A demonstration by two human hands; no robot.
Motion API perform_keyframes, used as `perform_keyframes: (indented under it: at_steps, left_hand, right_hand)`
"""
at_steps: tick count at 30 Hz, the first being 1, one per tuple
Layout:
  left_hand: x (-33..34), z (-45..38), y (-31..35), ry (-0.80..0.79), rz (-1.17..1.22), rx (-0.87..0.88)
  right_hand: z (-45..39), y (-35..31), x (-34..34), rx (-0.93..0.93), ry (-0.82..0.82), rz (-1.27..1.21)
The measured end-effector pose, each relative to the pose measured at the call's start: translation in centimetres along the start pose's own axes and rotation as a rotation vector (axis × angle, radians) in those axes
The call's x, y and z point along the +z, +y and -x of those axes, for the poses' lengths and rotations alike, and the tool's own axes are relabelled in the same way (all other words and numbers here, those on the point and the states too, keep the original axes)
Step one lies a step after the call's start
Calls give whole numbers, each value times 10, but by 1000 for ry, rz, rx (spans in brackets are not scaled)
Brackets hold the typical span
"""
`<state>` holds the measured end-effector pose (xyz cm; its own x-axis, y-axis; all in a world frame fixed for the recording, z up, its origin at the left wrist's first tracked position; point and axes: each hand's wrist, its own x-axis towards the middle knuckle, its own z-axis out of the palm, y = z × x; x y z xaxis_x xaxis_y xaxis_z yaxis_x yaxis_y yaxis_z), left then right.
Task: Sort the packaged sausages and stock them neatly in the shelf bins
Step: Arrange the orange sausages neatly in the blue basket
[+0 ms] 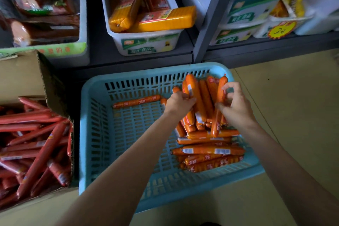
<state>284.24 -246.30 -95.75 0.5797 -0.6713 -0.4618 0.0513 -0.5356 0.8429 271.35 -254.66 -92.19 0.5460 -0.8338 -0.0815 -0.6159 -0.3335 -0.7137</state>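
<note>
Gripping: my left hand (180, 102) is curled round a bunch of orange sausages (194, 97) standing tilted at 1 o'clock in the basket (95, 134).
Right hand (236, 108): I pinch one sausage (221, 93) between thumb and fingertips, just beside the bunch; its lower end touches the pile.
Pile (207, 150): orange sausages lie crosswise at 4 o'clock in the basket, stacked in rows, barcodes showing.
Stray (136, 101): a single orange sausage lies flat at 11 o'clock on the basket floor, apart from the rest.
Box (23, 79): cardboard, at 9 o'clock of the basket, holding long red sausages (34, 143) in a loose heap.
Bin (146, 42): white, on the shelf at 12 o'clock, holding thick yellow-wrapped sausages (152, 16); one overhangs the right rim.
Other bins: contents at 10 and 2 o'clock are blurred.
</note>
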Motion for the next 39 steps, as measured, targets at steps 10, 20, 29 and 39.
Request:
perform_keyframes:
  at_steps: [10, 20, 29, 39]
  left_hand:
    - [-21, 8, -34, 131, -168, 208]
    - [-76, 5, -75, 235, -777, 143]
    - [-91, -16, -89, 205, -1237, 0]
    - [-81, 7, -21, -385, -814, 306]
  right_hand:
    - [16, 11, -23, -216, -733, 552]
    - [6, -5, 0, -227, -516, 467]
    - [2, -30, 31, -281, -474, 432]
    - [-16, -16, 5, -163, -442, -77]
